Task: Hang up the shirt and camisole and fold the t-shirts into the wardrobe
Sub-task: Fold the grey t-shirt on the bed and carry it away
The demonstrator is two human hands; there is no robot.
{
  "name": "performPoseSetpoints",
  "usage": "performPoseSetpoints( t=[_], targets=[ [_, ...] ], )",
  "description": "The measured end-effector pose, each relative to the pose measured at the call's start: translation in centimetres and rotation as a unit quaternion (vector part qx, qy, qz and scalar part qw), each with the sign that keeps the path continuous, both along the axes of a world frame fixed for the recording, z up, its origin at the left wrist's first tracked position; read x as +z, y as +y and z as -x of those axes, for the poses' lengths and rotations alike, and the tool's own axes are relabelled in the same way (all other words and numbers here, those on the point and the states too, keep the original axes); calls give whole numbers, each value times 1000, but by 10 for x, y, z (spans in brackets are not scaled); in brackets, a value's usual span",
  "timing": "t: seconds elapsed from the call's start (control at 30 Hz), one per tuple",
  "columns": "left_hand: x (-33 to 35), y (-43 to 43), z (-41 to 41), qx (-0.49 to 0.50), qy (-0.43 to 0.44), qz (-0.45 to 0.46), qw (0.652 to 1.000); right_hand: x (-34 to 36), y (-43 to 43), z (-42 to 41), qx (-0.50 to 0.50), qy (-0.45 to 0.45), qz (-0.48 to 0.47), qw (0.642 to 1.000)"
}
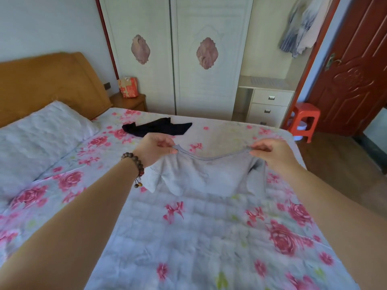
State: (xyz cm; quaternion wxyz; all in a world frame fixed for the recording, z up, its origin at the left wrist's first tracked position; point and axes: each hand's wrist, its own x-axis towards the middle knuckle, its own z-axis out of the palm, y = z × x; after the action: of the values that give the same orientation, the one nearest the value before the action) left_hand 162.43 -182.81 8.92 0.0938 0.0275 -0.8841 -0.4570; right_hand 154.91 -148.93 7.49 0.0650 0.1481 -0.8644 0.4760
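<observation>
A light grey t-shirt [207, 174] hangs above the flowered bed [188, 237], stretched between my two hands. My left hand [156, 148] pinches its left shoulder beside the neckline. My right hand [272, 151] pinches the right shoulder. The shirt's lower part is bunched and touches the bedspread. A black garment [157, 127] lies crumpled on the bed beyond my hands. The white wardrobe [176, 55] stands behind the bed with both sliding doors closed. Striped and pale garments [299, 28] hang at the upper right in the open section beside it.
A white pillow [41, 130] and a brown headboard [48, 84] fill the left. A wooden nightstand [129, 102] holds a red-orange bag [128, 87]. White drawers [270, 105], a red plastic stool [304, 120] and a dark red door [351, 76] stand at the right.
</observation>
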Motion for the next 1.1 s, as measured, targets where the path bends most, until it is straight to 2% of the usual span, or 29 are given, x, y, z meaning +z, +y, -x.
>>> performPoseSetpoints(
  t=[0.23, 0.47, 0.67, 0.87, 1.1],
  targets=[
    [-108, 16, -89, -19, -156, 7, 988, -112, 0, -87, 42, -118, -45, 991],
    [-220, 31, -197, -71, -237, 13, 969, -219, 7, -198, 104, -227, -146, 957],
    [-302, 54, -278, -118, -296, 19, 947, -293, 17, -291, 132, -300, -180, 927],
    [-368, 79, -343, -148, -347, 16, 926, -357, 20, -370, 134, -331, -197, 913],
    [-428, 103, -416, -158, -403, 39, 901, -423, 39, -446, 164, -358, -266, 880]
  ],
)
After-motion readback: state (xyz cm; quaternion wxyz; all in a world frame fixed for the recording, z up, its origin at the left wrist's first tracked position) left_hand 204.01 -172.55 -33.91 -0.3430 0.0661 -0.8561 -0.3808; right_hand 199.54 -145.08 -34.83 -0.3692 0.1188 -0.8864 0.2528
